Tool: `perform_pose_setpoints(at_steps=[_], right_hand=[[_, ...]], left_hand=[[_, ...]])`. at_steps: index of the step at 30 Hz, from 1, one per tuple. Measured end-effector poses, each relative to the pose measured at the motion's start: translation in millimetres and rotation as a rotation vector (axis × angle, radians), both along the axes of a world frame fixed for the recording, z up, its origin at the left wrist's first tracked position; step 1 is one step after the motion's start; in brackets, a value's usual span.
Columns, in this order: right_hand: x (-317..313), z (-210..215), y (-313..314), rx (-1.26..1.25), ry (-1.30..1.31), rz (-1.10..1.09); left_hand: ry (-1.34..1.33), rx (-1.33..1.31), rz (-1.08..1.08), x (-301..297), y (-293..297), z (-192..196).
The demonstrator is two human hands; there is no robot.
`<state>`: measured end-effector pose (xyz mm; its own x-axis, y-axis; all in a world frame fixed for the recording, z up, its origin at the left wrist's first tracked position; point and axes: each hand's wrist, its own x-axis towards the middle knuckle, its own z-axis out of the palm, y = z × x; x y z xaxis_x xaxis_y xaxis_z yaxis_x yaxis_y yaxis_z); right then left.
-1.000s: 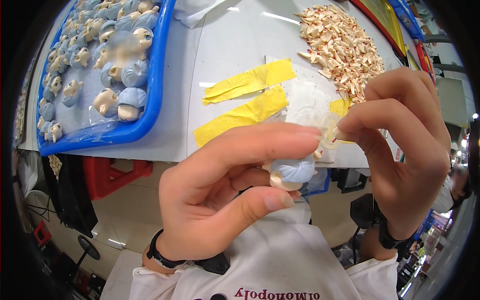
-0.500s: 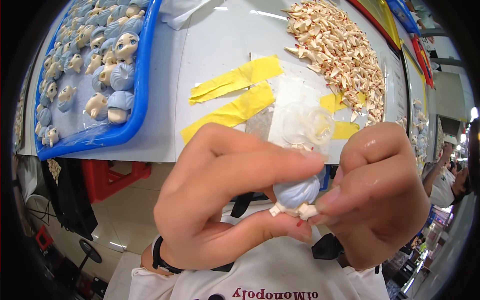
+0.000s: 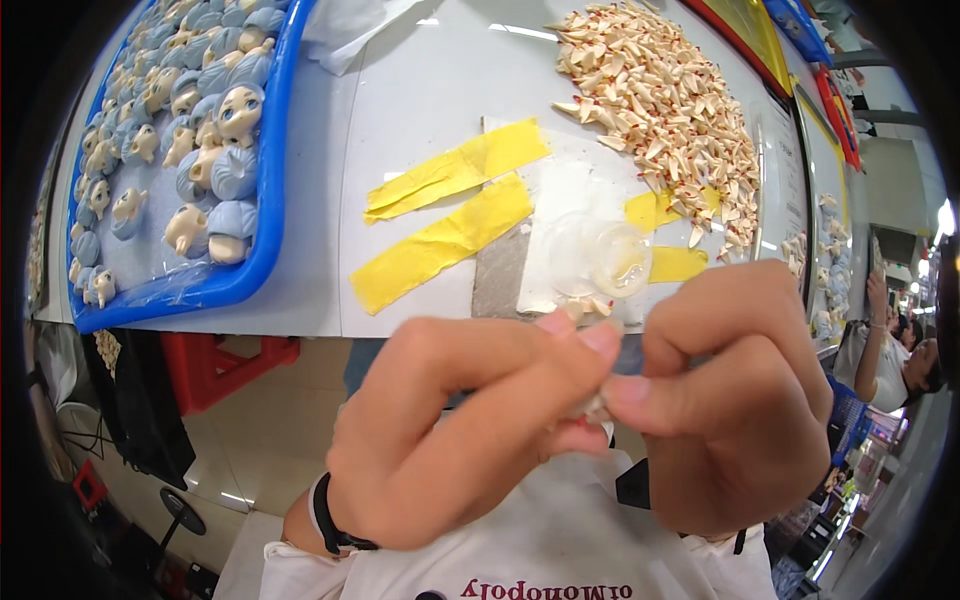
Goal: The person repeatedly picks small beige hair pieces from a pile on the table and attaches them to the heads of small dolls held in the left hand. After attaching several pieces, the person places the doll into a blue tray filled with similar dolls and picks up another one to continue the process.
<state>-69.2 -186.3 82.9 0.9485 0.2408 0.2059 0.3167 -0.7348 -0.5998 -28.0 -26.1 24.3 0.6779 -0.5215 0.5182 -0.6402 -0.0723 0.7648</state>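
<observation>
My left hand (image 3: 450,430) is closed in a pinch around a small doll head with blue hair, which the fingers now cover almost wholly. Only a cream-coloured bit (image 3: 597,410) of it shows between the fingertips. My right hand (image 3: 740,400) has its fingers curled, with thumb and forefinger pressed against that same bit from the right. Just beyond the fingertips, at the table edge, lie a few small cream pieces with red tips (image 3: 597,306). Behind them is a small clear round dish (image 3: 622,262).
A blue tray (image 3: 272,200) of blue-haired doll heads stands at the left. A heap of cream, red-tipped pieces (image 3: 670,110) lies at the far right. Yellow tape strips (image 3: 440,245) stick to the white table (image 3: 420,90). A red stool (image 3: 205,375) is below left; another person (image 3: 885,360) sits far right.
The doll head has turned within my left fingers, which now hide its blue hair. Both hands stay together. The whole view has shifted slightly.
</observation>
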Motion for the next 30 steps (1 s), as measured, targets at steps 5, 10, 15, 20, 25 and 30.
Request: perform_pose_setpoints(at_steps=[5,10,15,20,25,30], right_hand=[[4.0,9.5,-32.4,0.084,0.005,-0.130],[16.2,-6.8,-75.0,-0.194,0.086,-0.400],[23.9,-19.5,-73.0,-0.152,0.047,-0.327],[24.7,-23.1,-71.2,-0.165,0.089,-0.362],[24.1,-22.2,-72.6,-0.219,0.037,-0.348],[15.7,-24.1,-84.5,-0.098,-0.150,-0.478]], left_hand=[[0.180,-0.081,-0.094,7.2,3.5,-3.4],[0.373,-0.264,-0.176,7.7,7.1,-18.1],[0.661,-0.478,-0.204,0.8,-3.8,-16.3],[0.527,-0.322,-0.245,8.0,-0.4,-16.2],[0.573,-0.338,-0.232,7.6,-3.0,-13.6],[0.610,-0.379,-0.207,5.1,2.6,-14.7]])
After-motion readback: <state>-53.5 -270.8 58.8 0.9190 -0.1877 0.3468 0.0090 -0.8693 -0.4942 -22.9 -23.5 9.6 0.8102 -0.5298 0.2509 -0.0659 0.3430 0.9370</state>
